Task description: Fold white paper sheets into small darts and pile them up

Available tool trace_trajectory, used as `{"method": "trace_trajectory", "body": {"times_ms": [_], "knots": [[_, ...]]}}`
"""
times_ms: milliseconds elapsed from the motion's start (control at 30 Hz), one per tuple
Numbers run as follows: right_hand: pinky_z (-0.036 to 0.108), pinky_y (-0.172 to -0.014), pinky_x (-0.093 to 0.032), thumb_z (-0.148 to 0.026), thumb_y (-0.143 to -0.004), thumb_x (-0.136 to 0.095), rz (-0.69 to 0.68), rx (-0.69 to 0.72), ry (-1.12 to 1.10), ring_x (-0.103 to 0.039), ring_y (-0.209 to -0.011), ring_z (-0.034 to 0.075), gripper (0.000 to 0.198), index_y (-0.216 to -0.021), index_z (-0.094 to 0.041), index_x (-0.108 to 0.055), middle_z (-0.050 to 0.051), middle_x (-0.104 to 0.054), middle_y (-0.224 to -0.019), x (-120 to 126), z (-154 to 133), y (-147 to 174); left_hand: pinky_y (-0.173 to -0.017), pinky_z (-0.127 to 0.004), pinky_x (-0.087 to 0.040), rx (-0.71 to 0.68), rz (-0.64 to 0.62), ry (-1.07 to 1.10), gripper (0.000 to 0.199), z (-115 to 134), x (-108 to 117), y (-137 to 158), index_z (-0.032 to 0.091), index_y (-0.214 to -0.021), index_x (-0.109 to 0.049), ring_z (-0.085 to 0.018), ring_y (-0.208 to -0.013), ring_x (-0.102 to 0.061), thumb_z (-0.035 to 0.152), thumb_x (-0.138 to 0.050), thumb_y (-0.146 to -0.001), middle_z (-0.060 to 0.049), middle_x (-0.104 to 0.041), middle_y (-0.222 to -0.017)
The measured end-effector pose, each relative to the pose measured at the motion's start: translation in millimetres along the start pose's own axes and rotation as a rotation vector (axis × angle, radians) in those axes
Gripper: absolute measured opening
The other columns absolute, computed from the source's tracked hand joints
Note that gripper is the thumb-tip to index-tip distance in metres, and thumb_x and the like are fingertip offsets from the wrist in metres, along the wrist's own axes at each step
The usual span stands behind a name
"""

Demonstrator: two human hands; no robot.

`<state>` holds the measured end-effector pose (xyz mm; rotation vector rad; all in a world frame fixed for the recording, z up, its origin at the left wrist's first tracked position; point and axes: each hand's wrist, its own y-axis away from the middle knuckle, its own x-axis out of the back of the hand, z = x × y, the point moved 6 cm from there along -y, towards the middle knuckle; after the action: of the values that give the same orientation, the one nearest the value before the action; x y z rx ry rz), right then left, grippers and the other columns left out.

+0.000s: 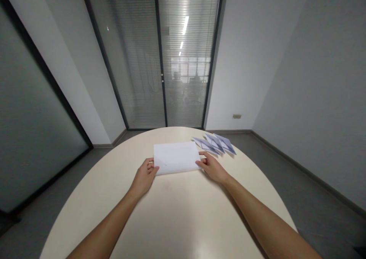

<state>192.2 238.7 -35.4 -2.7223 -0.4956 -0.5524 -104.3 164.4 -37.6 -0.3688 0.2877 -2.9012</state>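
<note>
A white sheet of paper [176, 157] is held out flat between my two hands, low over the table. Its left edge is pinched by my left hand [145, 176], thumb on top near the lower left corner. On the opposite side my right hand [213, 167] grips the lower right corner, its thumb on top and fingers behind. Just beyond my right hand lie several folded white papers [214, 144], overlapping in a row. Whether the sheet touches the tabletop I cannot tell.
The round cream table [171, 213] stretches out under both forearms. Past its far edge stands a glass partition with blinds [137, 61] in dark frames. A white wall [243, 61] with a small socket plate [236, 116] is at the right.
</note>
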Motion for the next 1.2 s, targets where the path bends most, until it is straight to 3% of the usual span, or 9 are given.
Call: {"method": "trace_trajectory", "body": {"times_ms": [167,333,467,567,667,833,933,1033,1200], "knots": [[0.026,-0.059,-0.036,-0.050,-0.088,-0.061,0.039,0.007,0.056,-0.047,-0.061,0.014,0.055,-0.130,-0.017,-0.049,-0.005,-0.053,-0.067,-0.6,-4.0,1.6,-0.062,-0.026,-0.046,0.007,0.034,-0.075,0.052,-9.0,4.4,-0.6,0.018,-0.125,-0.048,-0.016,-0.066,-0.064,0.037,-0.064,-0.079,0.001,-0.065,-0.077],[0.026,-0.060,-0.037,-0.046,-0.089,-0.059,0.025,0.028,0.110,-0.049,-0.063,0.015,0.053,-0.133,-0.017,-0.050,-0.004,-0.055,-0.069,-2.6,-7.5,3.0,-0.060,-0.026,-0.042,0.000,0.064,-0.380,0.057,-1.4,8.1,5.6,0.020,-0.136,-0.044,-0.015,-0.059,-0.060,0.031,-0.060,-0.083,0.004,-0.060,-0.070],[0.027,-0.061,-0.037,-0.042,-0.090,-0.059,-0.015,0.042,0.129,-0.049,-0.063,0.015,0.053,-0.135,-0.017,-0.051,-0.004,-0.055,-0.069,-4.1,-12.0,4.7,-0.086,-0.039,-0.050,-0.142,0.156,-0.715,0.050,23.0,9.9,13.5,0.018,-0.135,-0.049,-0.027,-0.102,-0.065,0.034,-0.055,-0.088,-0.011,-0.066,-0.111],[0.027,-0.061,-0.037,-0.041,-0.090,-0.059,-0.035,0.048,0.156,-0.049,-0.063,0.015,0.051,-0.135,-0.018,-0.053,-0.004,-0.055,-0.068,-5.2,-17.1,6.2,-0.109,-0.051,-0.039,-0.348,0.184,-0.811,0.052,41.2,2.6,19.6,0.016,-0.138,-0.049,-0.034,-0.136,-0.042,0.033,-0.054,-0.090,-0.018,-0.043,-0.149],[0.027,-0.061,-0.036,-0.038,-0.090,-0.059,-0.035,0.055,0.211,-0.050,-0.064,0.015,0.050,-0.136,-0.018,-0.053,-0.004,-0.057,-0.069,-5.5,-21.8,7.5,-0.116,-0.051,-0.032,-0.441,0.035,-0.826,0.054,41.5,-14.3,23.8,0.017,-0.145,-0.044,-0.031,-0.144,-0.035,0.032,-0.051,-0.093,-0.015,-0.039,-0.155],[0.029,-0.062,-0.039,-0.034,-0.091,-0.057,-0.054,0.036,0.345,-0.057,-0.066,0.018,0.051,-0.139,-0.019,-0.050,-0.001,-0.063,-0.072,-6.1,-26.7,8.9,-0.120,-0.053,-0.024,-0.402,-0.211,-0.878,0.059,23.7,-35.8,30.7,0.019,-0.149,-0.041,-0.031,-0.148,-0.030,0.035,-0.051,-0.093,-0.013,-0.036,-0.159],[0.034,-0.075,-0.045,-0.031,-0.090,-0.059,0.001,0.064,0.509,-0.063,-0.084,0.023,0.050,-0.137,-0.019,-0.053,0.008,-0.069,-0.096,-3.3,-36.6,10.1,-0.121,-0.053,-0.022,-0.383,-0.277,-0.907,0.059,20.8,-42.5,33.7,0.020,-0.149,-0.042,-0.031,-0.149,-0.028,0.036,-0.051,-0.093,-0.012,-0.035,-0.159],[0.043,-0.099,-0.043,-0.030,-0.091,-0.059,0.030,0.215,0.663,-0.057,-0.116,0.031,0.044,-0.133,-0.018,-0.059,0.016,-0.061,-0.130,-9.0,-57.5,14.2,-0.121,-0.053,-0.022,-0.369,-0.319,-0.932,0.062,25.2,-51.2,35.8,0.018,-0.149,-0.042,-0.031,-0.149,-0.027,0.037,-0.053,-0.091,-0.013,-0.033,-0.160],[0.046,-0.114,-0.036,-0.039,-0.100,-0.046,-0.168,0.381,0.625,-0.046,-0.136,0.029,0.050,-0.145,-0.017,-0.050,0.015,-0.050,-0.148,-46.0,-76.5,25.8,-0.122,-0.051,-0.020,-0.385,-0.448,-0.934,0.068,36.5,-69.4,42.0,0.020,-0.153,-0.035,-0.030,-0.151,-0.020,0.044,-0.053,-0.092,-0.011,-0.026,-0.163]]}}
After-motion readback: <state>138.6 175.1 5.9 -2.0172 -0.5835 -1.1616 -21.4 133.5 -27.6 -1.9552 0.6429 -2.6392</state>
